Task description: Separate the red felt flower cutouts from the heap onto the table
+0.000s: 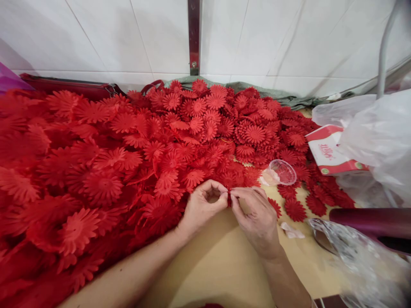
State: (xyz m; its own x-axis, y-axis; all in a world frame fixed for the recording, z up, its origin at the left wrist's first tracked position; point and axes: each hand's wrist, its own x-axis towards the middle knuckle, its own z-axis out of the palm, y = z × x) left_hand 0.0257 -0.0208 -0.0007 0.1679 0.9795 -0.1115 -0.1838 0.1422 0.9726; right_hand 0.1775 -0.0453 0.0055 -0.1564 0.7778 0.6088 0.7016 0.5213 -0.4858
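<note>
I see two hands meeting at the near edge of the red heap; my left hand (204, 204) has thumb and forefinger curled into a ring and pinched shut on a small red flower piece (229, 197), and my right hand (255, 216) pinches the same piece from the other side, fingertips touching the left's; the piece sits between the two thumbs, just above the bare tan bench (221, 261), and most of it is hidden by the fingers, so I cannot tell its exact shape.

Just beyond the hands lies the pile of red flowers (135, 162); it covers the left and middle of the bench up to the white tiled wall (128, 38), far too many to count. About four loose flowers (294, 209) lie flat to the right of my right hand, apart from the heap.

One clear plastic cup (282, 172) lies tipped on its side at the heap's right edge, near the right hand; one scrap of white paper (291, 231) lies on the bench just right of my wrist. Further right stands one red and white box (330, 152), partly under one clear plastic bag (379, 137); one dark purple bar (372, 222) crosses the lower right corner over crinkled clear film (353, 261).
</note>
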